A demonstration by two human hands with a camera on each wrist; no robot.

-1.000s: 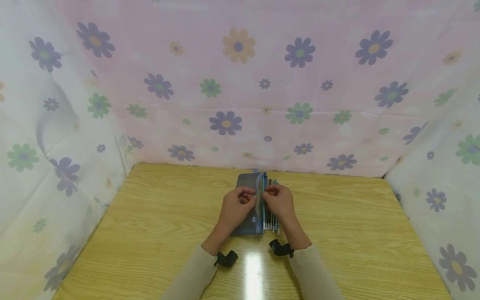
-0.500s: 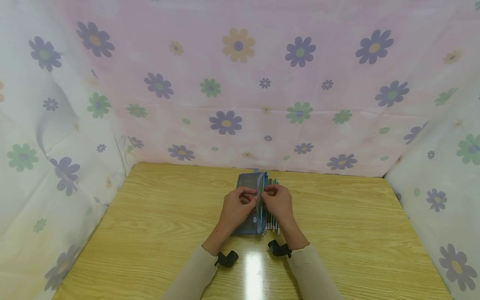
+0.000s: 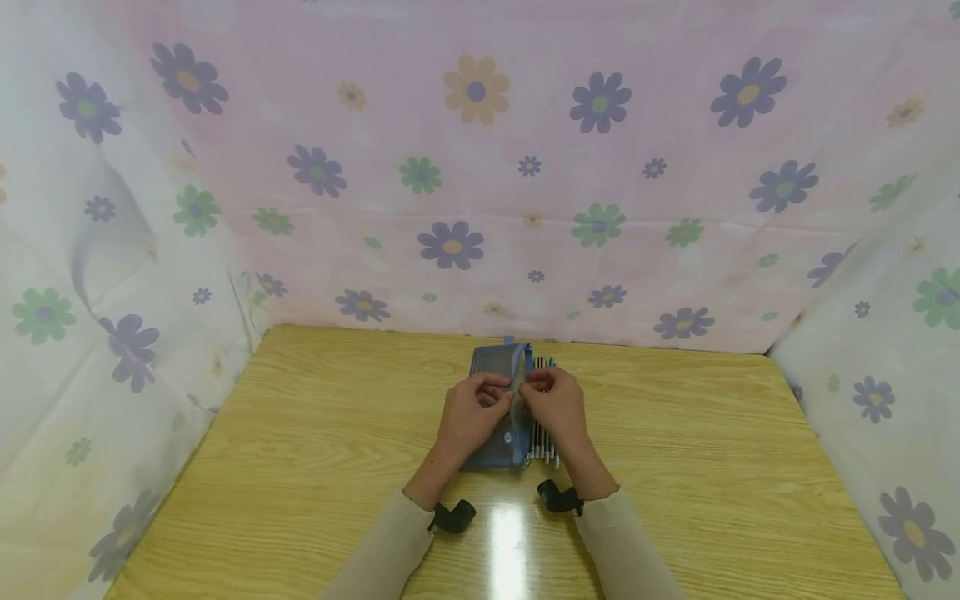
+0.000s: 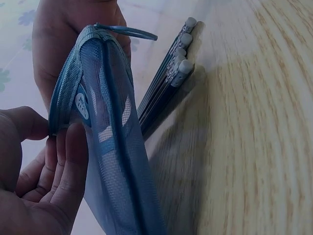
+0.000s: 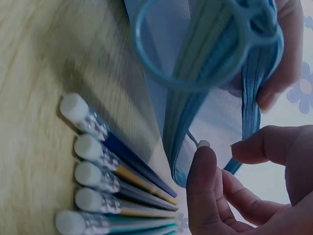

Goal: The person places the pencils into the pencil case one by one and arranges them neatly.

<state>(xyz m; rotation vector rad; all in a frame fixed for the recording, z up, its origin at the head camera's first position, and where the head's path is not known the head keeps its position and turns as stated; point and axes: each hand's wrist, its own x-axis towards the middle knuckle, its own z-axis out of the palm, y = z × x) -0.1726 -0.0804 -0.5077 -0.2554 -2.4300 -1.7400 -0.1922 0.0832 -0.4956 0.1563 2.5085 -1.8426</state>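
Observation:
The blue mesh zip pouch (image 3: 491,450) is held on edge with its zipped mouth spread apart, toward the right. My left hand (image 3: 470,415) pinches one zip edge of the mouth between thumb and fingers, seen close in the left wrist view. At the mouth is my right hand (image 3: 557,404), with bent fingers; in the right wrist view a gap shows between its thumb and fingertip, with nothing seen gripped there. Several pencils (image 5: 105,178) with white eraser ends lie side by side just right of the pouch, partly beneath the right hand in the head view.
A wood-grain table (image 3: 712,467) holds everything. Flowered cloth (image 3: 480,175) hangs behind it and along both sides. A blue ring pull (image 5: 142,39) hangs at the pouch's near end. Each wrist carries a black camera mount (image 3: 453,517).
A teal pencil seen at the pouch's mouth by my right fingertips has slid out of sight into the pouch. The hands have barely moved.

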